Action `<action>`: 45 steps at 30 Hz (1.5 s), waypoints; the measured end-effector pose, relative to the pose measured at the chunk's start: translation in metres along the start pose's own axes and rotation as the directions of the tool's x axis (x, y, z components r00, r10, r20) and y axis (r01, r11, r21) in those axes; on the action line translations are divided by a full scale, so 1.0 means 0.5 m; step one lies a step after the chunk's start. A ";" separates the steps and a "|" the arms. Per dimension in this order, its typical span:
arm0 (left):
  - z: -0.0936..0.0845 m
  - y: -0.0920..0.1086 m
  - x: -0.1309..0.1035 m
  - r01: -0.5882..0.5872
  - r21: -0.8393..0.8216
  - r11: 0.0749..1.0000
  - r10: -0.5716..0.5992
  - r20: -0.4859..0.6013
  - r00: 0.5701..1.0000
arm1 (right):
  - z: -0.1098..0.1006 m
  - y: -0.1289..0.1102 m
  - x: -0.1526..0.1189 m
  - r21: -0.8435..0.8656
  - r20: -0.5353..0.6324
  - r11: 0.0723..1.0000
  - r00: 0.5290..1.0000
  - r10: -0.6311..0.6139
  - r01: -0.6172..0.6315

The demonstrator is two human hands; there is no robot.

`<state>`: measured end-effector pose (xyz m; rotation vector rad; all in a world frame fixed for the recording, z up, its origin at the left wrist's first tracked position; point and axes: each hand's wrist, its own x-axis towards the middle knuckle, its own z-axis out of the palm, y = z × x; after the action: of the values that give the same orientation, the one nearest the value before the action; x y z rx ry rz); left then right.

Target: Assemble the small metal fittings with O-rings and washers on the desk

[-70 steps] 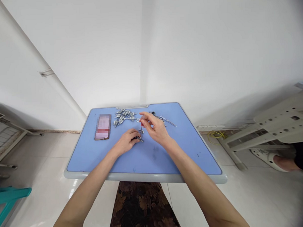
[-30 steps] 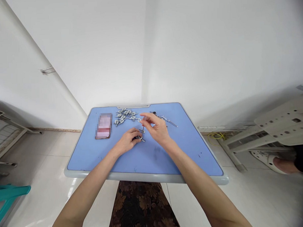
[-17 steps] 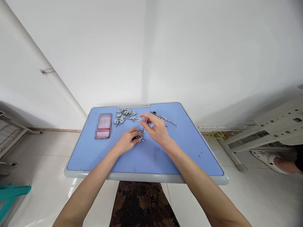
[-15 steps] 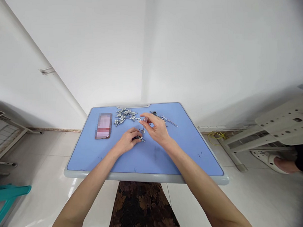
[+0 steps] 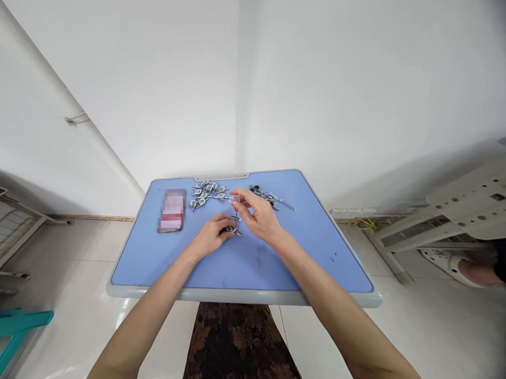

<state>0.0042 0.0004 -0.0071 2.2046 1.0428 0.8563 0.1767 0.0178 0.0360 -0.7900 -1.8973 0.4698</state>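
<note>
At the middle of the blue table, my left hand [image 5: 216, 233] is closed around a small metal clamp [image 5: 233, 230], partly hidden under its fingers. Just above and to the right, my right hand [image 5: 257, 212] pinches the clear pinkish handle of a screwdriver [image 5: 236, 200], its shaft pointing down at the clamp. A pile of several metal clamps [image 5: 207, 191] lies beyond my left hand. Behind my right hand are more metal and black parts [image 5: 257, 190], with a thin metal rod [image 5: 284, 201] beside them.
A phone [image 5: 172, 211] lies on the left of the blue table [image 5: 239, 273]. A white wall rises behind it. At the lower left is a teal stool [image 5: 17, 325]. On the right are a pale metal frame [image 5: 436, 216] and a person's foot in a white clog [image 5: 450, 265].
My right hand has shifted slightly left with the screwdriver, and its handle looks more upright. My left hand keeps its hold on the clamp, almost unmoved.
</note>
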 end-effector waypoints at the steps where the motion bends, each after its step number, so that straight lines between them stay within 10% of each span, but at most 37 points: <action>1: 0.000 0.000 0.000 -0.001 0.002 1.000 0.001 0.002 1.000 | 0.000 0.000 -0.001 0.033 0.023 0.999 1.000 0.003 -0.004; 11: 0.002 -0.006 -0.001 -0.023 0.019 1.000 0.023 0.019 1.000 | 0.029 0.015 0.009 -0.021 -0.186 0.993 0.976 0.113 -0.119; 20: -0.008 0.000 0.003 0.017 -0.041 0.999 -0.015 0.042 0.999 | 0.006 0.002 0.005 -0.032 0.010 0.999 0.999 0.033 -0.033; 45: -0.032 -0.011 0.004 0.023 -0.084 0.996 -0.015 0.090 0.996 | 0.025 0.014 0.029 0.000 -0.162 0.983 0.970 0.179 -0.182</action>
<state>-0.0092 0.0081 0.0000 2.1380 0.9657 0.7722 0.1634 0.0330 0.0355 -0.9868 -1.6883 0.4884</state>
